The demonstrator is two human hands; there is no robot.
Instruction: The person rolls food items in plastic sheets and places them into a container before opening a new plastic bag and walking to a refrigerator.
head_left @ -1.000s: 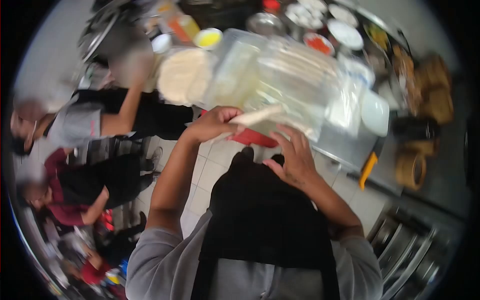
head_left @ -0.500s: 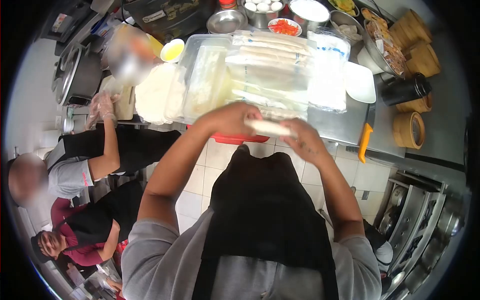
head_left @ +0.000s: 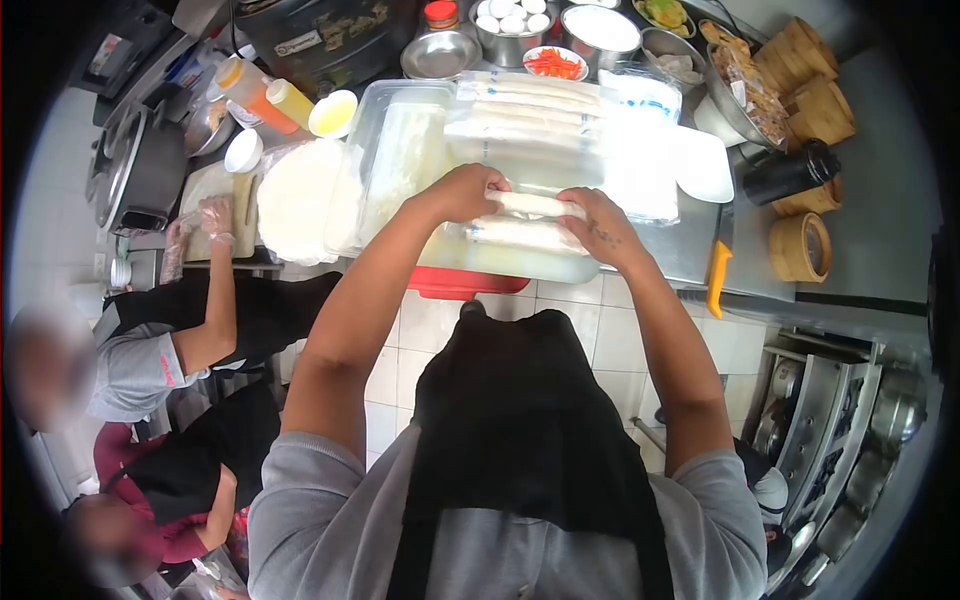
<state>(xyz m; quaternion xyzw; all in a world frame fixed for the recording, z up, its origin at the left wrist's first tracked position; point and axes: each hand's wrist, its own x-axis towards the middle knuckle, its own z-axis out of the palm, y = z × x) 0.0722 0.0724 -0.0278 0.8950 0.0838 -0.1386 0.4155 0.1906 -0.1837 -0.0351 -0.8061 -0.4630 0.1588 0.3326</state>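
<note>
A white uncooked spring roll (head_left: 536,205) is stretched level between my two hands. My left hand (head_left: 466,194) pinches its left end, and my right hand (head_left: 604,228) grips the right end. Beneath it is a clear plastic tub (head_left: 362,120) with rows of similar pale rolls (head_left: 545,118) laid between plastic sheets. One wrapped row (head_left: 520,236) lies just nearer to me than the held roll. To the left of the tub sits a stack of round white wrappers (head_left: 305,205).
Plastic bags (head_left: 645,160), a white dish (head_left: 704,165) and an orange-handled knife (head_left: 718,280) are to the right. Bowls of eggs (head_left: 512,40) and red strips (head_left: 556,63) stand behind. At left, a co-worker's gloved hand (head_left: 216,218) rests over a board (head_left: 200,187).
Both my hands have carried the roll forward, away from me, from the tub's near edge to over its inside. The co-worker's gloved hands have shifted slightly.
</note>
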